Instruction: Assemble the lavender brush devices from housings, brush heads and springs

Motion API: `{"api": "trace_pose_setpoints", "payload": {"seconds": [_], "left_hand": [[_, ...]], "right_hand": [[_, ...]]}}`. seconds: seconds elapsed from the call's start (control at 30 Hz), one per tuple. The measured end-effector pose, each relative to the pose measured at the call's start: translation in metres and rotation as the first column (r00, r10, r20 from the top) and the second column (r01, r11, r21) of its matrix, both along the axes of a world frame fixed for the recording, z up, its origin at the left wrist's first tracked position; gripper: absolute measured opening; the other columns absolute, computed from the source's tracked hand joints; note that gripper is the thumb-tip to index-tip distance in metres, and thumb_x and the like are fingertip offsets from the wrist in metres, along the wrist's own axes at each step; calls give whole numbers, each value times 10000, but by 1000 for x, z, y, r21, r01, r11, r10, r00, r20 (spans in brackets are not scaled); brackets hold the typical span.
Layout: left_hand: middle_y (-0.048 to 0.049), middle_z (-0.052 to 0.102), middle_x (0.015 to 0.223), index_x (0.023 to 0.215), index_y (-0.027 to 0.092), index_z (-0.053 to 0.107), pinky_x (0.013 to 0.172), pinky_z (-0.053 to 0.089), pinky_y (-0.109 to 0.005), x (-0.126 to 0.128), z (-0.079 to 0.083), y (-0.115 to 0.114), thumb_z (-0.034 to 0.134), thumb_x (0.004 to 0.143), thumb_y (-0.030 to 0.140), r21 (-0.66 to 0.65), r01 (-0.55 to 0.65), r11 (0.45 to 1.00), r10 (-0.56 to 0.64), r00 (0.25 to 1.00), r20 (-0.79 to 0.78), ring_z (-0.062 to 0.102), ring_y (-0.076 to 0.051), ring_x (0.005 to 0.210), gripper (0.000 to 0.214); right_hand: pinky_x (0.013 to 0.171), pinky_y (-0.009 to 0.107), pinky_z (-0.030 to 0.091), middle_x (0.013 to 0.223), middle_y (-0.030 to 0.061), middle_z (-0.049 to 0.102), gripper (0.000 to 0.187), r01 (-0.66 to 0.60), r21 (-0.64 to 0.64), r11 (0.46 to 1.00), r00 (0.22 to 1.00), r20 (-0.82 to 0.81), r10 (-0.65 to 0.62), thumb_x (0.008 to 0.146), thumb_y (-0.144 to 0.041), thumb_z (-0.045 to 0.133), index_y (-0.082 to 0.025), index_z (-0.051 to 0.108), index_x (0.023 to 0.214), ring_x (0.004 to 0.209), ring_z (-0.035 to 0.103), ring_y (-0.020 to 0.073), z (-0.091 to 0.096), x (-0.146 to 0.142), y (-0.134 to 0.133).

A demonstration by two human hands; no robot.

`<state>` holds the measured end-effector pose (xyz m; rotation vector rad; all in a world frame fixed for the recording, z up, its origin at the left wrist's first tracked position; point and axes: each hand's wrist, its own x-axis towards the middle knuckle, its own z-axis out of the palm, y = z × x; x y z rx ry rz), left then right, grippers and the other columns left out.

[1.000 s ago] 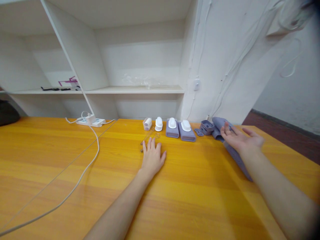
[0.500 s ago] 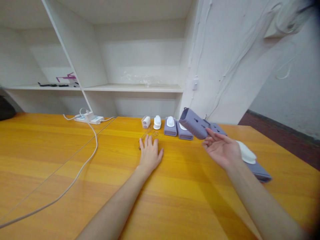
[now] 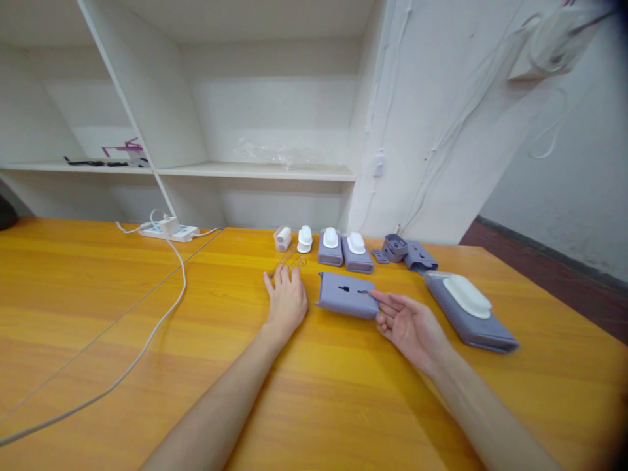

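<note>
My right hand (image 3: 409, 327) pinches the right end of a purple plastic housing (image 3: 346, 302) with dark keyhole-like slots in its upper face. The housing is held just over the table in front of me; whether it touches the wood I cannot tell. My left hand (image 3: 286, 301) rests palm down on the table to the left of it, fingers apart and holding nothing. Just beyond its fingertips lie thin coppery coils (image 3: 294, 260), too fine to make out well. To the right of my right hand lies a larger purple housing (image 3: 485, 330) with a white rounded piece (image 3: 467, 296) on top.
Along the back stand two purple housings (image 3: 330, 254) (image 3: 359, 261) with white tops, a white rounded part (image 3: 305, 241) and a small whitish cylinder (image 3: 283, 239). Purple parts (image 3: 395, 248) (image 3: 420, 256) sit farther right. A power strip (image 3: 184, 233) trails a white cable (image 3: 184, 288) at left.
My right hand has brought the purple housing left and down from above the back right parts to the table's middle. The left hand stays on the table, its thumb now drawn in.
</note>
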<state>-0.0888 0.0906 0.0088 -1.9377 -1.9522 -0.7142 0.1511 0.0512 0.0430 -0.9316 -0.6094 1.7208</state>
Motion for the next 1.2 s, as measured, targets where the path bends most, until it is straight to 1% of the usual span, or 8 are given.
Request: {"api": "trace_pose_setpoints", "payload": {"seconds": [0.17, 0.27, 0.33, 0.43, 0.53, 0.63, 0.83, 1.2], "left_hand": [[-137, 483, 1254, 1187, 187, 488, 1059, 185, -538, -1, 6, -2, 348, 878, 242, 13, -19, 1000, 18, 998, 65, 399, -275, 1209, 344], [-134, 491, 1242, 1175, 190, 497, 1047, 210, -522, -2, 11, -2, 356, 884, 285, 37, -44, 998, 39, 992, 122, 426, -274, 1172, 337], [-141, 494, 1232, 1177, 181, 495, 1030, 231, -513, -4, 14, 2, 368, 882, 313, 57, -64, 996, 55, 986, 158, 434, -280, 1159, 347], [-153, 486, 1223, 1182, 170, 486, 1001, 264, -485, -10, 20, 11, 395, 870, 346, 75, -86, 993, 71, 981, 181, 436, -287, 1152, 369], [-154, 481, 1206, 1201, 169, 458, 963, 310, -438, -20, 26, 27, 431, 851, 373, 33, -124, 992, 116, 978, 171, 457, -283, 1127, 406], [-156, 507, 1129, 1198, 161, 443, 891, 369, -402, -31, 33, 48, 441, 842, 392, -59, -175, 983, 183, 964, 191, 496, -285, 1077, 425], [-157, 507, 1105, 1257, 201, 395, 822, 401, -388, -40, 43, 89, 439, 841, 395, -76, -179, 981, 191, 962, 197, 520, -296, 1039, 460], [-142, 564, 1086, 1199, 226, 472, 784, 419, -378, -41, 37, 131, 462, 835, 367, -164, -182, 969, 216, 953, 215, 565, -282, 986, 391]], "right_hand": [[490, 230, 463, 1034, 108, 675, 254, -28, 16, 999, 996, 88, 27, 801, -298, 525, -134, 685, 910, 522, 572, 95, -1, -6, -3], [480, 227, 461, 920, 82, 681, 278, -47, 59, 997, 983, 180, 35, 785, -327, 546, -152, 673, 960, 529, 594, 104, -3, -10, -5], [436, 223, 447, 832, 55, 663, 302, 9, 119, 993, 945, 322, -47, 768, -353, 574, -160, 654, 987, 492, 591, 108, -6, -12, -5], [337, 215, 391, 774, 25, 629, 376, 142, 315, 938, 775, 554, -303, 775, -421, 572, -160, 607, 1043, 384, 526, 91, -13, -14, -4], [300, 201, 353, 733, 3, 592, 421, 212, 446, 870, 666, 585, -462, 816, -484, 496, -161, 571, 1076, 357, 483, 78, -20, -14, -2], [301, 196, 350, 737, 1, 582, 439, 234, 462, 855, 646, 584, -492, 821, -513, 471, -160, 569, 1061, 372, 485, 78, -23, -14, 1], [310, 213, 358, 706, 5, 603, 487, 188, 456, 870, 635, 619, -462, 786, -556, 493, -155, 599, 1041, 375, 498, 94, -25, -16, 3], [313, 217, 345, 686, 18, 610, 499, 209, 443, 872, 656, 597, -461, 767, -562, 511, -153, 618, 1032, 400, 515, 118, -24, -16, 6]]}}
